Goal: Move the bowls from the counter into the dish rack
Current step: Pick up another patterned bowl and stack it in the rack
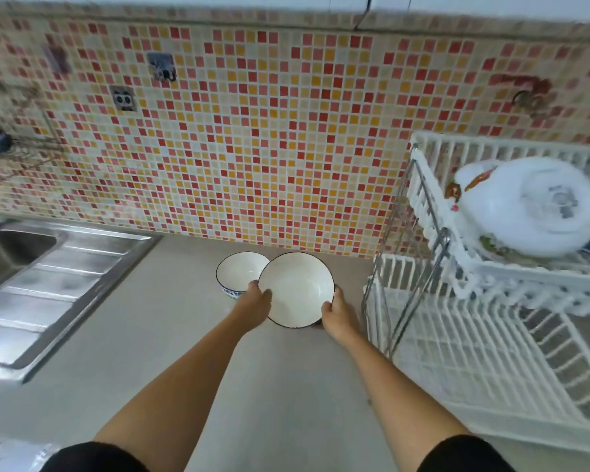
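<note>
A white bowl with a dark rim (297, 289) is tilted toward me above the counter, held on both sides. My left hand (254, 303) grips its left edge and my right hand (336, 313) grips its right lower edge. Behind it to the left, a second white bowl with a blue pattern outside (237, 272) stands upright on the counter. The white two-tier dish rack (457, 335) stands to the right of the bowls. Its upper tier holds overturned white dishes (532, 206).
A steel sink with a ribbed drainboard (48, 281) fills the left of the beige counter (184, 352). A mosaic tile wall (252, 131) rises behind the bowls. The rack's metal legs (413, 291) stand close to my right hand.
</note>
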A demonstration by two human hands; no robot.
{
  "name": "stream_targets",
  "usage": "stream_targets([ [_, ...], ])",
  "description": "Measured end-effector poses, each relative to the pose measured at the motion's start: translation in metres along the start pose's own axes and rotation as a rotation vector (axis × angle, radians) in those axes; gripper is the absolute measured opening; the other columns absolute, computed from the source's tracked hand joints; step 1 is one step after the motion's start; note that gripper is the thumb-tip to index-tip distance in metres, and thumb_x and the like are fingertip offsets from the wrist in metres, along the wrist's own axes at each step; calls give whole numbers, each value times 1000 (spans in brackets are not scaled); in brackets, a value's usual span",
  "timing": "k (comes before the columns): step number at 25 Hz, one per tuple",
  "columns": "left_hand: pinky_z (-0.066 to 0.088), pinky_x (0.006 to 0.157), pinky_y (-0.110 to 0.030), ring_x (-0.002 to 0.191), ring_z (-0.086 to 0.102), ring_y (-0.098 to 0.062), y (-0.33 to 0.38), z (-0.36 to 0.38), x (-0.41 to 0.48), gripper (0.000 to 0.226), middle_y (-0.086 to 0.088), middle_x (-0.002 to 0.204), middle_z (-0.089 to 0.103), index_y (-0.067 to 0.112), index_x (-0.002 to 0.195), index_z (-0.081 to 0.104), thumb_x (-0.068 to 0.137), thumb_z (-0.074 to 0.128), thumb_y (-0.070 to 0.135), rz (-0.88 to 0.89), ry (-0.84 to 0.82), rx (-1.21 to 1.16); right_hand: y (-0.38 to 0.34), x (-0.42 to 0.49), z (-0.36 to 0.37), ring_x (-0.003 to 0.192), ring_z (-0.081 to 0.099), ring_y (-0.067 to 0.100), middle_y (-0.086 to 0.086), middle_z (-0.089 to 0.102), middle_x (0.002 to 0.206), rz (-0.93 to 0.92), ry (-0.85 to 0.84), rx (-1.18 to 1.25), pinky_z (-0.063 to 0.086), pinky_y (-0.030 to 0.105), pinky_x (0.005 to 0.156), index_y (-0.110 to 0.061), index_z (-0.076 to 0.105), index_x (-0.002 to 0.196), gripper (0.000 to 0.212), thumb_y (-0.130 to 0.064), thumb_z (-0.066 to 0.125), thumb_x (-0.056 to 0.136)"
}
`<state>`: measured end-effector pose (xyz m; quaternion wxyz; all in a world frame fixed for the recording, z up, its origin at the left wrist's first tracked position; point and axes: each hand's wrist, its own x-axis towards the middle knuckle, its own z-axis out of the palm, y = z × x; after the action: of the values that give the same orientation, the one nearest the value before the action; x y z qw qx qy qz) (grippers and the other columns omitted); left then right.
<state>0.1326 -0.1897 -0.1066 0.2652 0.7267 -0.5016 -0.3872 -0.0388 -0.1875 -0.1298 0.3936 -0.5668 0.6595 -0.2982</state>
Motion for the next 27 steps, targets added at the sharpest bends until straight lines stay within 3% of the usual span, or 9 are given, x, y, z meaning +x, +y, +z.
stream_targets([
  [2,52,92,-45,117,52,-39,5,-19,-35,49,-22,136,47,13,145,25,100,32,31,51,24,-69,-12,-32,-6,90,55,21,17,49,134,-88,-23,-11,58,21,62,-16,22,145,50,-7,34,97],
  [4,54,88,-49,118,52,-38,12,-40,-70,52,-18,138,45,21,146,23,99,31,41,94,58,-136,-28,-61,-10,92,57,23,17,51,132,-184,-27,-40,60,38,75,-18,21,144,49,-10,35,98],
  [8,46,99,-55,124,48,-35,29,-78,-121,50,-10,140,44,29,142,25,96,31,50,269,152,-270,-78,-110,-28,107,59,27,10,55,134,-373,48,-33,50,31,87,-19,27,141,44,-22,40,99],
  [11,47,98,-57,119,50,-31,64,-105,-160,40,-3,127,48,30,130,32,96,29,51,455,214,-403,-123,-145,-55,119,55,27,3,53,136,-491,96,134,44,41,100,-23,26,140,47,-42,35,98],
  [14,51,94,-54,113,51,-24,109,-116,-203,26,7,108,45,31,113,34,98,25,51,655,281,-557,-157,-172,-91,113,57,33,13,54,128,-577,138,312,47,57,95,-34,23,131,54,-67,24,88],
  [16,52,92,-51,108,50,-19,136,-115,-227,25,13,101,42,31,110,32,99,21,50,761,301,-629,-171,-188,-117,116,54,30,4,52,125,-588,159,439,44,60,97,-53,29,111,51,-84,21,72],
  [19,51,91,-45,103,50,-11,176,-100,-251,32,14,101,42,31,109,31,92,22,57,880,237,-679,-176,-207,-166,114,53,22,-8,52,114,-679,236,503,42,58,101,-59,33,96,32,-79,26,72],
  [23,46,97,-37,114,50,-16,222,-64,-257,40,5,112,45,32,114,32,86,27,60,1000,23,-570,-152,-211,-252,135,40,16,-6,42,145,-752,227,373,32,50,112,-45,32,136,78,-86,32,69],
  [27,45,91,-26,117,48,-14,269,-15,-252,63,8,123,47,27,141,34,86,28,59,1112,-152,-264,-110,-206,-337,138,35,16,-7,36,151,-681,284,245,28,48,115,-60,35,129,80,-92,39,56],
])
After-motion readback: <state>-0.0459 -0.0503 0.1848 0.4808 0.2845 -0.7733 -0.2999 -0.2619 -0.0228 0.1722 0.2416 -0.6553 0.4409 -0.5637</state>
